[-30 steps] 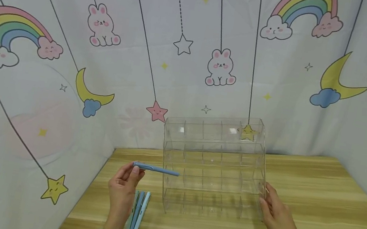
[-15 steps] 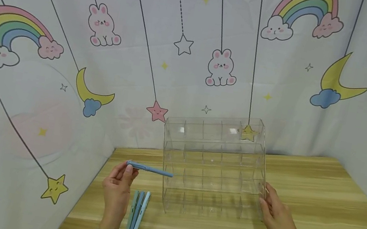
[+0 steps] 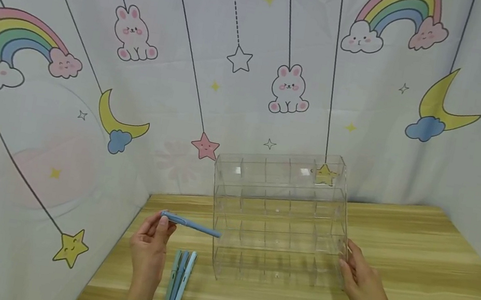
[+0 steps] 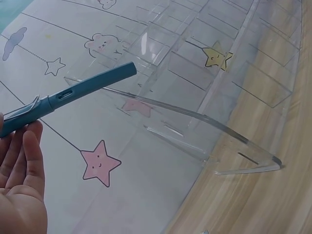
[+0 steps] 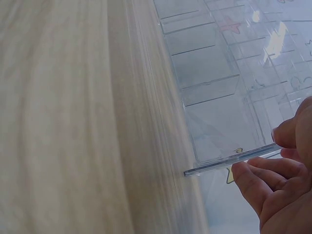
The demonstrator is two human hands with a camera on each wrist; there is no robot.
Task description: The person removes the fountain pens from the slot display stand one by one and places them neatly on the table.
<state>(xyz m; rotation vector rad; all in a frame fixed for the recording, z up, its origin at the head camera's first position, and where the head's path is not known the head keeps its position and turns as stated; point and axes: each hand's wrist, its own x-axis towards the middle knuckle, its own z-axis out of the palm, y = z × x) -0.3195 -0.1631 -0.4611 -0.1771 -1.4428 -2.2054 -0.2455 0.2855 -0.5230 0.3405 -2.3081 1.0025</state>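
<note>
My left hand pinches a blue pen by its clip end, thumb on top. The pen points right, its far end reaching the left side of a clear tiered organizer; from the left wrist view, pen and clear side panel look close, and I cannot tell whether they touch. On the organizer's right side, my right hand grips the panel edge, with thumb and fingers on either side of it in the right wrist view. The organizer stands upright, its compartments divided by thin clear walls.
Three capped pens in green, blue and light blue lie side by side on the wood-grain table, below the left hand. White curtain printed with rabbits, stars and rainbows encloses the table at the back and sides.
My left hand has drawn the blue pen left and slightly down, and the pen's far end has dipped. The right hand and the organizer have stayed in place.
</note>
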